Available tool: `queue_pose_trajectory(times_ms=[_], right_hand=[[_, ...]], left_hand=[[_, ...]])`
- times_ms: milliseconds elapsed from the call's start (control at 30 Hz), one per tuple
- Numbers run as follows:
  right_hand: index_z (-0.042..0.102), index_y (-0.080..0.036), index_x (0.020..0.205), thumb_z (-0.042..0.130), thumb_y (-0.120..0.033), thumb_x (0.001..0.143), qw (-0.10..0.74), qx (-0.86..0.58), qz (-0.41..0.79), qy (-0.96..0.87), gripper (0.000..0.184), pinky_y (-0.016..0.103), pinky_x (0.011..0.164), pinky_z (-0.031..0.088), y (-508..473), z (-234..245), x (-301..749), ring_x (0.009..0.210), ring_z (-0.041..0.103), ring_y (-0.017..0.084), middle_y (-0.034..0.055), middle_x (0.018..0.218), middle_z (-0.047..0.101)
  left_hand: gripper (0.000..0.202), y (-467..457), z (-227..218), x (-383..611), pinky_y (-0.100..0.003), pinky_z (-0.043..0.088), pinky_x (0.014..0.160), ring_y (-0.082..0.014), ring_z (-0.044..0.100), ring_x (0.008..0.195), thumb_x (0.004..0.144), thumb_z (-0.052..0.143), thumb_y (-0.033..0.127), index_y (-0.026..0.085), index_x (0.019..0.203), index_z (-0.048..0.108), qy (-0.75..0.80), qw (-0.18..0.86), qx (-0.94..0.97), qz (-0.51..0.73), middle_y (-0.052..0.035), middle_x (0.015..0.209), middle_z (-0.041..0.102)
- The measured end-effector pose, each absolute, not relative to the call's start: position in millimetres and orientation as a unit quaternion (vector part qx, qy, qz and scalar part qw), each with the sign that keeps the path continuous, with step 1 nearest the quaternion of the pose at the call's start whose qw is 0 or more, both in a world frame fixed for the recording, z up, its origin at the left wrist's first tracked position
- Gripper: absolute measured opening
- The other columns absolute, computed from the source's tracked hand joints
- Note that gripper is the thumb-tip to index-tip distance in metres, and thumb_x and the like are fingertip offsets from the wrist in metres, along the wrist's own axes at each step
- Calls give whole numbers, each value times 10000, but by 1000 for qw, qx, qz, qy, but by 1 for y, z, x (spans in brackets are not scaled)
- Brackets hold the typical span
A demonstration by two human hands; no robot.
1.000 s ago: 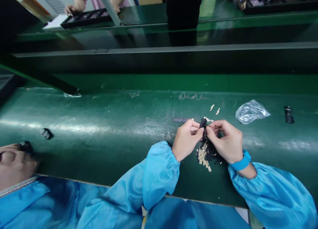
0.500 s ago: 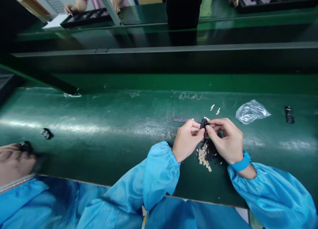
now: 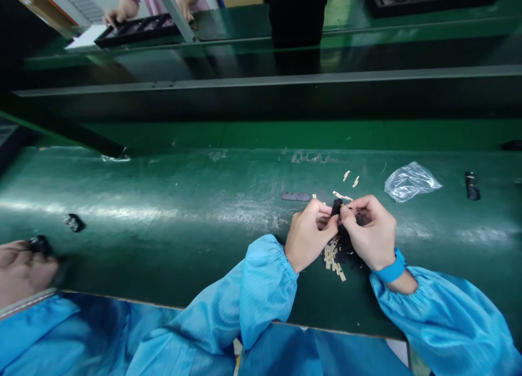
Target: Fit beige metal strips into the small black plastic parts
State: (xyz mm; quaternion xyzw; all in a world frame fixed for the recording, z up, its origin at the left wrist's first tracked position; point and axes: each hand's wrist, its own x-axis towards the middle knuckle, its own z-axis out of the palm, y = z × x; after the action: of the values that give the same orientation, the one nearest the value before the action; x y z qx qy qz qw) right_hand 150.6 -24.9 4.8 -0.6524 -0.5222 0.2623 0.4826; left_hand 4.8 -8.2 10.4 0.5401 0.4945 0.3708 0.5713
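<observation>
Between my two hands is a small black plastic part [image 3: 336, 206]. My left hand [image 3: 310, 232] grips it between thumb and fingers. My right hand [image 3: 369, 232] is closed in a pinch at the part's right side; what its fingertips hold there is too small to make out. Under the hands lies a pile of cream-coloured strips [image 3: 333, 256] mixed with small black pieces [image 3: 347, 251], partly hidden by my right hand. A flat black plate [image 3: 296, 196] rests just beyond my left hand, and a few loose cream strips [image 3: 346, 176] lie farther off.
A clear plastic bag [image 3: 411, 181] and a black part [image 3: 472, 186] lie to the right. At the left, a co-worker's hand [image 3: 28, 267] holds a dark part near another black piece [image 3: 74, 222]. Across the bench, people work over black trays [image 3: 138, 29]. A green post [image 3: 61, 126] slants at left.
The black part has turned a little between my hands, which remain together above the pile. A cream strip beyond them shows more fully. The view has shifted slightly.
</observation>
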Motion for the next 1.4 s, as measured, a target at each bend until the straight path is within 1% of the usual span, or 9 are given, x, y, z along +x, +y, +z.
queue_pose_trajectory(times_ms=[233, 533, 867, 1167, 1400], right_hand=[[611, -227, 812, 694, -238, 857, 494, -653, 263, -511, 95, 291, 575, 506, -26, 5, 148, 597, 632, 150, -15, 714, 649], [629, -219, 816, 696, -233, 863, 485, -641, 258, -537, 83, 276, 552, 491, -24, 9, 150, 599, 606, 142, -5, 716, 649], [639, -215, 820, 708, -260, 874, 492, -635, 264, -534, 99, 271, 537, 473, -25, 8, 151, 586, 589, 137, -7, 705, 642], [637, -217, 818, 700, -274, 879, 495, -632, 253, -540, 105, 277, 552, 488, -25, 8, 152, 600, 597, 144, -1, 705, 639], [634, -217, 813, 698, -257, 875, 491, -632, 263, -539, 97, 268, 534, 475, -24, 8, 152, 586, 591, 140, -5, 700, 642]], left_hand=[[114, -11, 9, 6, -260, 639, 753, -173, 781, 850, 877, 680, 209, 197, 917, 574, 492, 559, 548, 381, -32, 882, 770], [84, -8, 10, 2, -271, 642, 774, -173, 781, 851, 895, 672, 224, 204, 934, 601, 499, 534, 571, 375, -24, 896, 776], [84, -8, 10, 2, -275, 639, 766, -180, 780, 860, 899, 669, 216, 199, 942, 599, 497, 540, 568, 372, -37, 901, 778], [85, -7, 9, 1, -282, 638, 764, -185, 780, 871, 903, 665, 237, 207, 934, 592, 495, 545, 565, 373, -35, 903, 777], [79, -8, 10, 1, -272, 637, 765, -177, 781, 840, 899, 666, 243, 214, 926, 598, 501, 523, 581, 372, -16, 877, 769]])
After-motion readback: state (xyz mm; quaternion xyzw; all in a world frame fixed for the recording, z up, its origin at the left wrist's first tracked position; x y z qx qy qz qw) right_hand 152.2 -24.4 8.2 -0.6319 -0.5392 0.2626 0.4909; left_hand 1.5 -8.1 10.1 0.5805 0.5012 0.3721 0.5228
